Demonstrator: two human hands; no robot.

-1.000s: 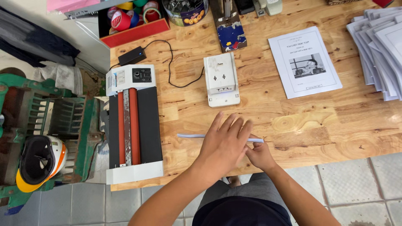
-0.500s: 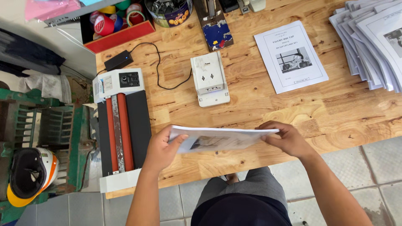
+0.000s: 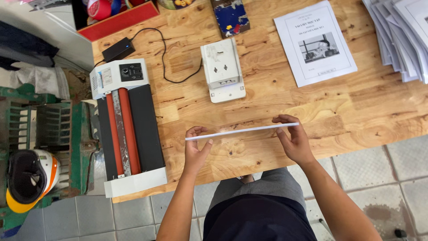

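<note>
Left of the hands lies a laminator [image 3: 129,129] on the table [image 3: 347,116]. The left hand [image 3: 196,149] pinches one end of a thin paper stack [image 3: 240,131], fingers curled, thumb on top; the right hand [image 3: 292,140] grips the other end likewise. The stack is held edge-on above the table, its long axis running left to right, rising slightly toward the right hand. Half a second ago its printed face showed; now only the edge does.
</note>
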